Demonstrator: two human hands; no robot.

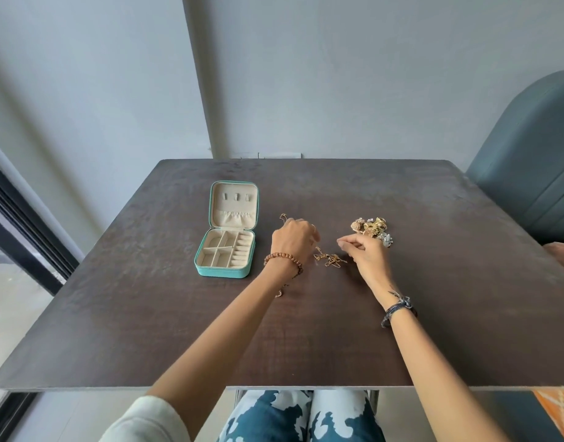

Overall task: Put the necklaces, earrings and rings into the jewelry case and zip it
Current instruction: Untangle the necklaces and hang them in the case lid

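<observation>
The left hand [293,240] pinches a fine gold chain [283,217], apparently drawing it clear of the tangled necklaces [330,260] under the right hand's [365,253] pinching fingertips, the open jewelry case [226,250] waiting just left.

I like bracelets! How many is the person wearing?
2. A brown bead bracelet sits on the left wrist, and a dark corded bracelet on the right wrist. Sleeves may hide more.
</observation>
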